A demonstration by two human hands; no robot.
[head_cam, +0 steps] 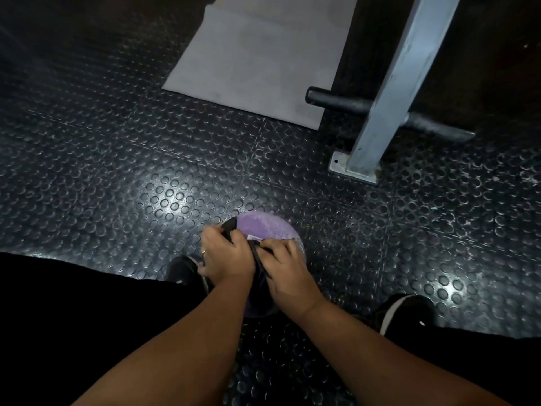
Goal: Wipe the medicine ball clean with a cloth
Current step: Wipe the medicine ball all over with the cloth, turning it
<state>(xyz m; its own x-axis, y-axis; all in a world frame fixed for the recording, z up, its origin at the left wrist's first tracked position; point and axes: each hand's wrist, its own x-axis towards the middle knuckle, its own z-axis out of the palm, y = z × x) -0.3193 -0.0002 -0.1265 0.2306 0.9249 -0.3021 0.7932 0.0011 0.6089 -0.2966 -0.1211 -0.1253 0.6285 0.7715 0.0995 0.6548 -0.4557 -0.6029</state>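
Note:
A purple medicine ball (265,228) rests on the dark studded floor between my feet. Across its near side lies a dark cloth (229,230), pinched between both hands. My left hand (225,254) grips the cloth's left part on the ball's left side; a ring shows on one finger. Just to the right, my right hand (285,269) holds the other part of the cloth against the ball. The hands and forearms hide the lower half of the ball.
A grey mat (257,60) lies on the floor ahead. A grey metal post (389,98) on a base plate stands at the right, with a black bar (336,99) through it. My black shoes (405,313) flank the ball.

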